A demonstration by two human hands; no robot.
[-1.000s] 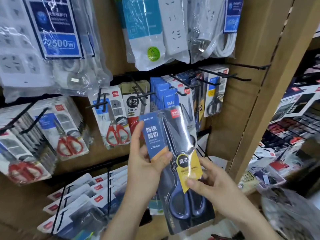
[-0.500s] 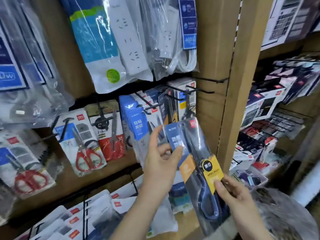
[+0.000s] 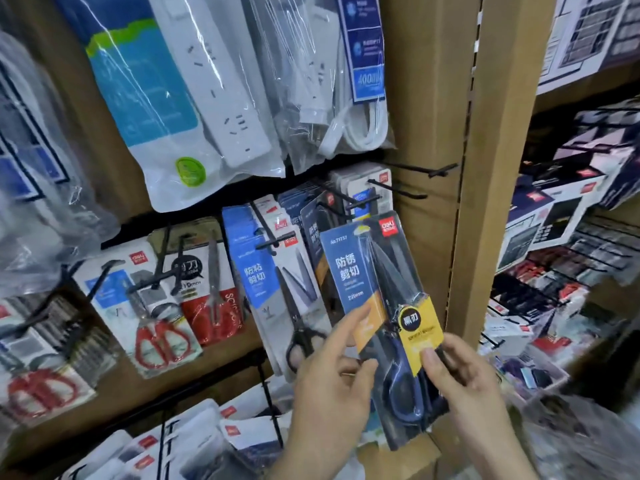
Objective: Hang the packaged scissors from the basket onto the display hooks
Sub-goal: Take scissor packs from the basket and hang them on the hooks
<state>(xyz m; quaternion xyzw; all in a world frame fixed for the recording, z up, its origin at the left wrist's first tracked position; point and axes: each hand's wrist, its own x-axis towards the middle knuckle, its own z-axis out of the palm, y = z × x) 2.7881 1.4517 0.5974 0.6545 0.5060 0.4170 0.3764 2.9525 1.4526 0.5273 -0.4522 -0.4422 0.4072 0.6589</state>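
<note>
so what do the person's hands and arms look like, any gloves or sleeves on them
Both are bare. The left hand and the right hand wear no gloves, and no ring or watch shows. The nails that show look short and plain. No sleeve is in view: the left forearm and the right forearm are uncovered down to the picture's bottom edge.

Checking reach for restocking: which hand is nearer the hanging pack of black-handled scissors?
Left. The left hand sits just right of the black-handled pack; the right hand is farther right, beyond the held blue-handled pack.
</note>
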